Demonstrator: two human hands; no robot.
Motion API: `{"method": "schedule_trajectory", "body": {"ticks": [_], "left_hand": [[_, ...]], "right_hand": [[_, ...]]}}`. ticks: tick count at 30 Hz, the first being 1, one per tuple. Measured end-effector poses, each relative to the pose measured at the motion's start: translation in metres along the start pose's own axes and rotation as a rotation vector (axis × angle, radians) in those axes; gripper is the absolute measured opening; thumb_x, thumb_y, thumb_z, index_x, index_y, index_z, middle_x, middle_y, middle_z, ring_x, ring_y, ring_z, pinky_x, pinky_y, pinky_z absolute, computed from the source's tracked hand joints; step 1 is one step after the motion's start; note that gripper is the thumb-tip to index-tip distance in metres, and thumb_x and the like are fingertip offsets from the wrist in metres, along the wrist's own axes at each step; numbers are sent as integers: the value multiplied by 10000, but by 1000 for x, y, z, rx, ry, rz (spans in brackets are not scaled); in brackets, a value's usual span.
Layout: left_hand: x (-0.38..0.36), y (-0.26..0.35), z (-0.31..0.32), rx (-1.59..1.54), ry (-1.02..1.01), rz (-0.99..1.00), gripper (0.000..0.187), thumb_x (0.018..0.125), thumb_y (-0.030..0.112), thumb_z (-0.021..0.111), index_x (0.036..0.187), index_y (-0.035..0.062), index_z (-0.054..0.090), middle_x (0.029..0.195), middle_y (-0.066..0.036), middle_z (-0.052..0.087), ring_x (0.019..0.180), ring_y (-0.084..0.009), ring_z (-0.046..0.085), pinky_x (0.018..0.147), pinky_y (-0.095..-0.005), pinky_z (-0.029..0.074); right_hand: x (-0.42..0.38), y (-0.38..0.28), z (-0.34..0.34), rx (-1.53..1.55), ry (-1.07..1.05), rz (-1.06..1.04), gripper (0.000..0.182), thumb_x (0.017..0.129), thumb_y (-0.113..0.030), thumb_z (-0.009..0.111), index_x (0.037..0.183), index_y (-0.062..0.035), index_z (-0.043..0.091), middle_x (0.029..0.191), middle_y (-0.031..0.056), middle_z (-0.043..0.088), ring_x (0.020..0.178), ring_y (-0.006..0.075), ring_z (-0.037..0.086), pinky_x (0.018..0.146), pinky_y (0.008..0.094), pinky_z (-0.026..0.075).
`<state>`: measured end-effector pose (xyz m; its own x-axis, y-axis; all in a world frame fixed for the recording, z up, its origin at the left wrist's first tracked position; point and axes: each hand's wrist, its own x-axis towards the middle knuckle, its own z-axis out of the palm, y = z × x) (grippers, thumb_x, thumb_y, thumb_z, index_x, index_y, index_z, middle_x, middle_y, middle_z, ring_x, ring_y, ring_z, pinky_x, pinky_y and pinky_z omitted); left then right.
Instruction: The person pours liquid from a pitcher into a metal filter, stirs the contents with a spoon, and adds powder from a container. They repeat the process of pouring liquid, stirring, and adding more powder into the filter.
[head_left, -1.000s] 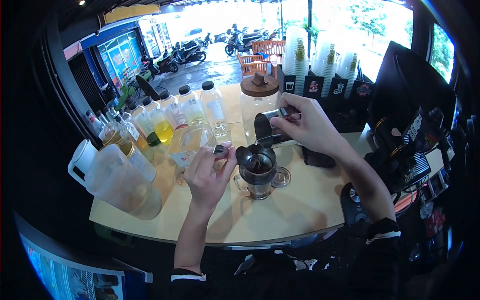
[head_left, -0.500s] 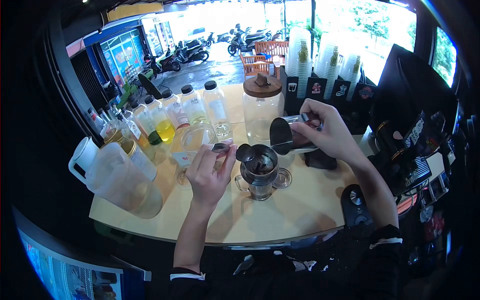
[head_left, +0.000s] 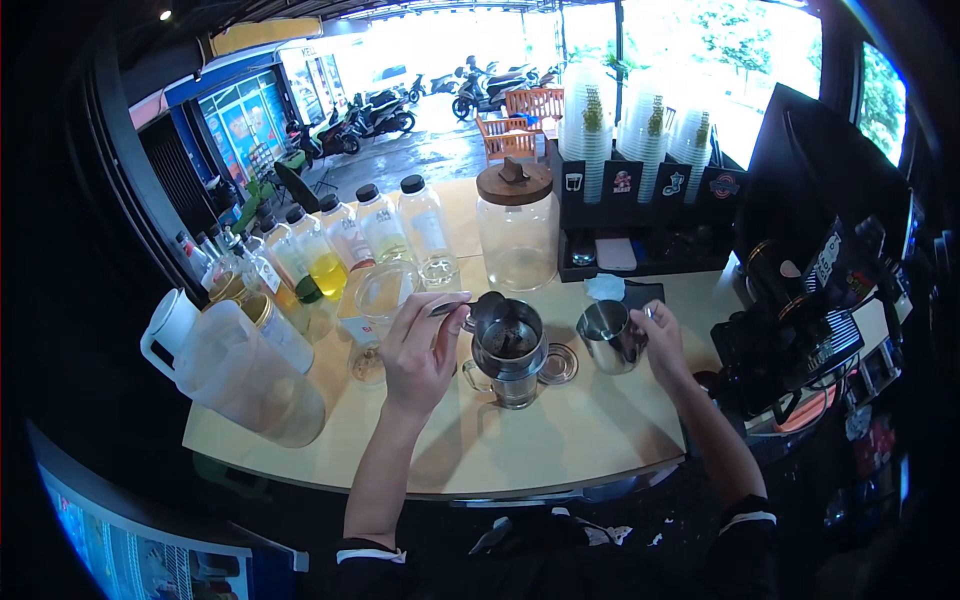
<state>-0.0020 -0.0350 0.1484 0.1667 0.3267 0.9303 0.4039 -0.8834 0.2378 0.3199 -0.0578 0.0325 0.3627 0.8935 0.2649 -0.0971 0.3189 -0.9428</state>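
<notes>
My left hand [head_left: 422, 350] pinches the handle of a dark spoon [head_left: 490, 308], whose bowl is at the left rim of a metal filter cup [head_left: 508, 345]. Dark contents show inside that cup, which stands on a glass mug [head_left: 515, 390] with its handle to the left. My right hand [head_left: 660, 338] is closed on the handle of a metal pitcher [head_left: 610, 338], held upright to the right of the filter cup. Between them on the table lies a round metal lid [head_left: 558, 364].
Capped bottles [head_left: 425, 225], a wood-lidded glass jar [head_left: 517, 235] and cup stacks [head_left: 585, 130] line the back. Plastic pitchers [head_left: 250, 375] stand left, beside a glass container [head_left: 385, 290]. Black equipment [head_left: 800, 330] is at the right.
My right hand has moved down and right, and the metal pitcher has gone from tilted beside the filter cup to upright. The spoon has shifted slightly over the cup's rim.
</notes>
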Motion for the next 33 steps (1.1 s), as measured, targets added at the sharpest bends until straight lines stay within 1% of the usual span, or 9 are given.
{"method": "schedule_trajectory", "body": {"ticks": [13,16,19,21,25,29,30,32,33], "left_hand": [[1,3,6,-16,-56,81,137,846,-31,609,967,25,641,866,-94,604,739,-222,606,619,-323,488],[0,6,8,-67,-59,6,88,867,-30,572,908,-3,645,859,-106,610,769,-218,606,676,-302,487],[1,5,10,-60,-72,68,131,841,-26,613,956,30,641,862,-84,594,737,-224,600,616,-322,484],[2,8,13,-88,-136,66,147,815,-5,645,952,47,643,870,-67,592,767,-231,600,641,-333,484],[7,13,21,-41,-239,216,229,743,-48,652,943,65,657,857,-70,583,793,-242,584,679,-349,486],[7,14,26,25,-284,346,250,722,-18,689,957,65,663,869,-65,585,804,-252,586,750,-377,485],[4,10,25,46,-286,316,263,725,13,703,979,65,662,894,-66,588,832,-259,585,792,-385,477],[0,7,20,75,-283,283,280,728,44,718,1001,65,660,920,-68,591,860,-267,585,835,-392,470],[-2,7,16,52,-278,156,350,714,116,752,1041,58,643,953,-71,594,915,-275,577,867,-396,458]], "right_hand": [[-11,52,-20,62,11,-2,194,956,-111,541,787,-90,447,710,-10,508,629,58,477,610,218,401],[-8,65,-37,-101,6,-38,169,953,-85,533,806,-73,451,757,-6,522,665,72,494,631,239,416],[-4,44,-34,-293,-5,-58,105,909,-72,596,885,-51,496,865,17,534,720,81,498,655,252,417],[-8,-11,-8,-852,76,-483,231,835,-82,683,1008,-40,535,985,42,528,773,92,491,668,255,414],[-32,-106,66,-539,-382,-457,600,770,-110,740,1320,-85,500,1202,75,524,816,152,515,675,268,443],[-34,-132,111,-533,-610,-672,516,823,-49,667,1317,-91,524,1193,104,548,885,204,592,734,311,495],[-31,-129,116,-533,-674,-787,456,839,-21,636,1283,-81,554,1176,112,558,907,221,613,757,326,509],[-31,-131,122,-538,-648,-810,394,843,24,598,1227,-60,589,1110,124,589,906,258,633,783,353,520],[-30,-128,120,-528,-633,-803,373,836,25,604,1201,-52,596,1089,123,598,907,257,638,777,348,525]]}}
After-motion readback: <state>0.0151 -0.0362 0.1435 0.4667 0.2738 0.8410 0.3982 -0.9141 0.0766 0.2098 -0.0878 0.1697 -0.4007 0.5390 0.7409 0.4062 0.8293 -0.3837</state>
